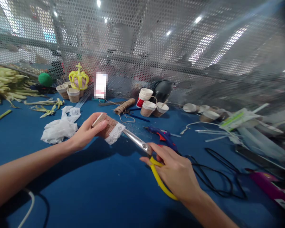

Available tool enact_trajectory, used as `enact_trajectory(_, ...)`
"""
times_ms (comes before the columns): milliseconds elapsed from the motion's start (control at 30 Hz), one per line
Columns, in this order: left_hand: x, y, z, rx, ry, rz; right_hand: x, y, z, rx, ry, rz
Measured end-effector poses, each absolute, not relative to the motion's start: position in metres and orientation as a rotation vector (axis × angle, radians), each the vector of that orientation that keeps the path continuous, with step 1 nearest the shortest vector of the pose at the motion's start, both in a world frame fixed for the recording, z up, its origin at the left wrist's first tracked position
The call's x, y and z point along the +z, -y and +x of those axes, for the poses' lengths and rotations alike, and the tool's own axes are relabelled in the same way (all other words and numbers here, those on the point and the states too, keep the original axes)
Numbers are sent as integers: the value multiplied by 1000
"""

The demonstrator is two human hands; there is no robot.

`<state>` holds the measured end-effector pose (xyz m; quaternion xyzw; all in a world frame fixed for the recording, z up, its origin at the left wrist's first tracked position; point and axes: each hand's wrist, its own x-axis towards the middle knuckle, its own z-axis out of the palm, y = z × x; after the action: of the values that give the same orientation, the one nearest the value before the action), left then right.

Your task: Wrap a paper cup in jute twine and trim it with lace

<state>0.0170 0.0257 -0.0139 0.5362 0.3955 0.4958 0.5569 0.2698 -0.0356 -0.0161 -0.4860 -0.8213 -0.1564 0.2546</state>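
Observation:
My left hand (94, 126) is wrapped round a small paper cup (109, 125) wound with brown twine, tilted on its side above the table. A band of white lace (115, 133) runs around one end of the cup. Yellow-handled scissors (137, 140) are in my right hand (174, 167), its fingers at the handles. Their metal blades point left and reach the edge of the lace. Whether the tips touch the lace or pass behind it I cannot tell.
On the blue table (104, 190) a blue glue gun (161, 135) lies beyond my right hand, with a black cable (216, 177). Several twine-wrapped cups (73, 95) and a yellow crown (79, 79) stand at the back. White lace fabric (58, 129) lies left; a twine roll (124, 106) sits mid-back.

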Motion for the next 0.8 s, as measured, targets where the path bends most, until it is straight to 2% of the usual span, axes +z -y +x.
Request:
enact_trajectory(467, -16, -27, 15, 1164, -988, 1365, -11, 33, 268, -234, 2253, -1498)
enact_trajectory(800, -10, -23, 14, 1191, -1033, 1479, -15, 34, 269, -372, 2220, -1373)
